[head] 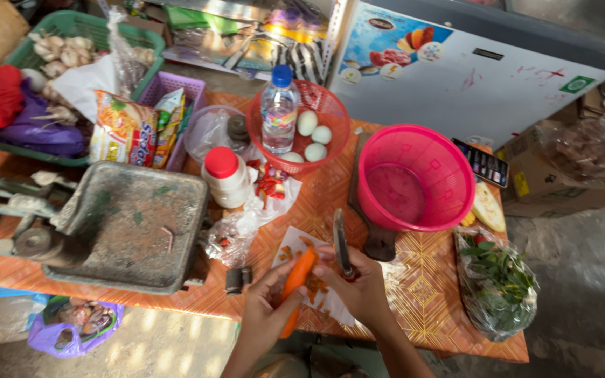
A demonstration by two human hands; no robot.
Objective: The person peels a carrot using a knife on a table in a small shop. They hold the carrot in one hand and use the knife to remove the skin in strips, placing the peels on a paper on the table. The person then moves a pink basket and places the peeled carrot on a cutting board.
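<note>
I held the carrot [297, 281] in my left hand [264, 315], fingers clamped round its lower half, the tip tilted up and away from me. My right hand [362, 283] was closed on the handle of a knife [341, 243], blade pointing away toward the middle of the table. The grip set the blade just beside the carrot's upper end, above a sheet of white paper [309, 276] at the near edge of the table [414, 294]. Orange peelings lay on that paper, so I judged it was put there to catch them.

Around the work: a pink plastic basket [414, 178] stood past my right hand, resting partly on a dark wooden board [376, 234] whose handle end came close to the knife. A clear bag of green leaves [498, 280] sat at the near right corner. A red basket [299, 126] farther back held a water bottle [279, 108] and pale eggs [314, 136]. A white bottle with a red cap [225, 176] stood near the middle, red chillies [267, 183] on plastic beside it. A metal scale tray [131, 224] filled the left near side; a green crate [71, 77] of garlic and packets stood at the far left.

The board and pink basket crowded the space ahead of the blade. Crumpled plastic lay just left of the paper.
</note>
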